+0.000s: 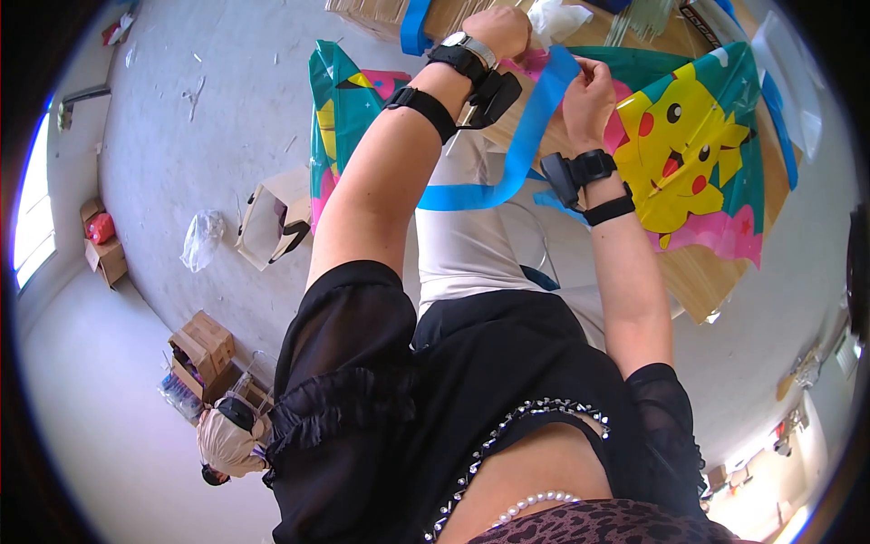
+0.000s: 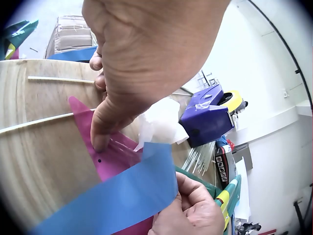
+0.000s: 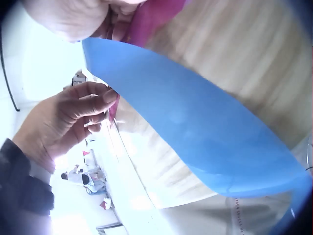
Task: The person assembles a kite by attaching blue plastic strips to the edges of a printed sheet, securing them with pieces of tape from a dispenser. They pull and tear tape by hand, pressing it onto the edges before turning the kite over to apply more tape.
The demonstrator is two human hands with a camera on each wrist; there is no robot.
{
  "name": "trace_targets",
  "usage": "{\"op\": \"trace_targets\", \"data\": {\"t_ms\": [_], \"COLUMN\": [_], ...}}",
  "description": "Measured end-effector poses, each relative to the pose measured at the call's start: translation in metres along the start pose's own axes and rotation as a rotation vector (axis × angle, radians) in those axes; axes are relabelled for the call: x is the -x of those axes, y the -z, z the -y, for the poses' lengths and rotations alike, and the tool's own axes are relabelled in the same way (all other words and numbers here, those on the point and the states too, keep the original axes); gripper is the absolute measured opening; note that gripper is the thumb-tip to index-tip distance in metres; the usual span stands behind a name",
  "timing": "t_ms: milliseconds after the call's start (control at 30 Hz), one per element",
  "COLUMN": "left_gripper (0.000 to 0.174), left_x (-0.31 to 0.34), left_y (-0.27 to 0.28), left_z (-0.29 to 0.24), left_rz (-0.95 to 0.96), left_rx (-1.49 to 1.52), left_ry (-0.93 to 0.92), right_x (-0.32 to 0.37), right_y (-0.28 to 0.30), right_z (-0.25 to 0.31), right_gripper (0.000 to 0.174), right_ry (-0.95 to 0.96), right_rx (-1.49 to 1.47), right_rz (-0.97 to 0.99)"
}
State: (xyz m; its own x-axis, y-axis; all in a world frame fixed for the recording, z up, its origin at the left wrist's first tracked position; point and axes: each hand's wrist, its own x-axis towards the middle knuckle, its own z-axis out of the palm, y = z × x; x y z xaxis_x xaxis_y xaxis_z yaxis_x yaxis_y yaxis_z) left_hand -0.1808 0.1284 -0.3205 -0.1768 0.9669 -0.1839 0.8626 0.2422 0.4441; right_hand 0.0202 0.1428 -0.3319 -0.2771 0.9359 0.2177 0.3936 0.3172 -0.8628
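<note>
A plastic kite [image 1: 675, 136], green and pink with a yellow cartoon character, lies spread over the table's edge and the person's lap. My left hand [image 1: 497, 34] pinches the narrow pink tip [image 2: 85, 120] of the plastic between thumb and fingers, over the wooden table [image 2: 44, 98]. Close by, my right hand [image 2: 198, 208] pinches the end of a wide blue ribbon [image 2: 122, 188] against the pink plastic. From there the ribbon hangs in a loose curve toward the lap, crossing in front of the pink piece.
Thin white rods [image 2: 49, 122] lie on the table, and a bundle of rods [image 2: 200, 159] sits beside a purple box [image 2: 208, 117] and crumpled white plastic [image 2: 161, 122]. An opened carton [image 1: 272, 218] and a clear bag [image 1: 202, 240] are on the floor. Another person [image 1: 234, 440] is farther off.
</note>
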Motion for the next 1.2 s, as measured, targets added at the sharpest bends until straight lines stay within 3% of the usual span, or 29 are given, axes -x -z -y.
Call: {"op": "trace_targets", "data": {"t_ms": [167, 233, 467, 533, 600, 667, 700, 767, 933, 1000, 1033, 1067, 1133, 1167, 1200], "left_gripper": [0.020, 0.028, 0.039, 0.046, 0.049, 0.052, 0.052, 0.039, 0.040, 0.040, 0.036, 0.036, 0.029, 0.027, 0.030], "left_x": [-0.004, -0.008, -0.012, -0.012, -0.016, -0.021, -0.020, -0.015, 0.014, 0.032, 0.039, 0.051, 0.087, 0.114, 0.143], "left_y": [0.000, -0.002, 0.007, 0.008, 0.007, 0.006, 0.003, 0.004, 0.019, 0.021, 0.017, 0.021, 0.032, 0.044, 0.056], "left_z": [-0.007, -0.011, -0.008, -0.009, -0.008, -0.008, -0.008, -0.011, -0.009, -0.013, -0.017, -0.028, -0.057, -0.082, -0.106], "left_rz": [0.009, 0.086, 0.168, 0.192, 0.198, 0.256, 0.250, 0.150, 0.075, -0.101, -0.246, -0.239, -0.448, -0.386, -0.317], "left_rx": [-0.032, -0.058, -0.035, -0.045, -0.055, -0.096, -0.097, -0.183, -0.054, 0.090, 0.143, 0.141, 0.706, 0.948, 1.189], "left_ry": [0.035, 0.176, 0.157, 0.149, 0.162, 0.176, 0.170, 0.163, 0.089, -0.040, -0.017, -0.029, 0.049, 0.097, 0.153], "right_x": [-0.004, -0.006, -0.016, -0.021, -0.026, -0.028, -0.027, -0.024, 0.000, 0.012, 0.018, 0.025, 0.034, 0.038, 0.045], "right_y": [-0.007, -0.011, -0.009, -0.008, -0.006, 0.001, 0.004, 0.009, 0.049, 0.067, 0.077, 0.090, 0.118, 0.128, 0.138], "right_z": [-0.010, -0.013, -0.010, -0.012, -0.018, -0.012, -0.009, 0.002, 0.059, 0.080, 0.082, 0.087, 0.098, 0.101, 0.104], "right_gripper": [0.012, 0.012, 0.012, 0.013, 0.016, 0.017, 0.017, 0.017, 0.016, 0.016, 0.015, 0.015, 0.016, 0.020, 0.020], "right_ry": [-0.080, -0.157, -0.289, -0.411, -0.476, -0.564, -0.557, -0.399, -0.304, -0.058, 0.004, 0.001, 0.348, 0.493, 0.482], "right_rx": [-0.046, -0.099, -0.129, -0.170, -0.282, -0.692, -0.692, -0.603, -0.667, -0.645, -0.661, -0.660, -0.201, -0.064, -0.060], "right_rz": [-0.064, -0.082, -0.119, -0.240, -0.244, -0.148, -0.153, -0.149, -0.054, -0.028, -0.010, -0.024, -0.033, -0.094, -0.100]}}
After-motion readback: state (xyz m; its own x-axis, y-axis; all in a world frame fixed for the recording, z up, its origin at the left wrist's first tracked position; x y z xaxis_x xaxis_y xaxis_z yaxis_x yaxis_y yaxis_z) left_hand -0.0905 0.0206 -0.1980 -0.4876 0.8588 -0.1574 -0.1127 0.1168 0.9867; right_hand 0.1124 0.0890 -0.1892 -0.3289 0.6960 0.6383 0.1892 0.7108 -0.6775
